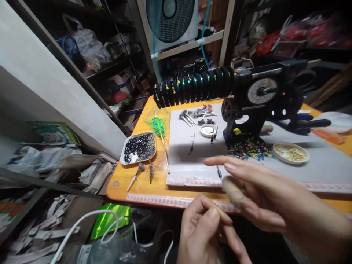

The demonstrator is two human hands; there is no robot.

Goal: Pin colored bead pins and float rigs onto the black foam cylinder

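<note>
A small black wire-ended piece [219, 172] lay on the pale board [181, 161], near its front edge, just beside the fingers of the right hand [247, 190]. That hand hung over the board's front edge with its grip loose and wide, index finger stretched out, apparently holding nothing. The left hand [205, 229] stood in front of the board, its grip narrow, thumb brought against the curled fingers; whether anything fine was pinched there could not be told. The step in hand looked like close finger work on tiny parts, and the next move seemed to call for a light, exact fingertip pinch, with care not to brush the loose pieces. Farther back on the board lay two similar black pieces [191, 146] and a small white dish [208, 131]. On the board's right half stood a hand-cranked winder [244, 121], its row of black spools [192, 88] reaching out above the board's far edge. At its foot on the board lay a heap of coloured beads [249, 149]. Left of the board, on the orange tabletop [121, 179], sat a white tray [134, 158] of black tubes. Well beyond the board stood a box fan [170, 18].
</note>
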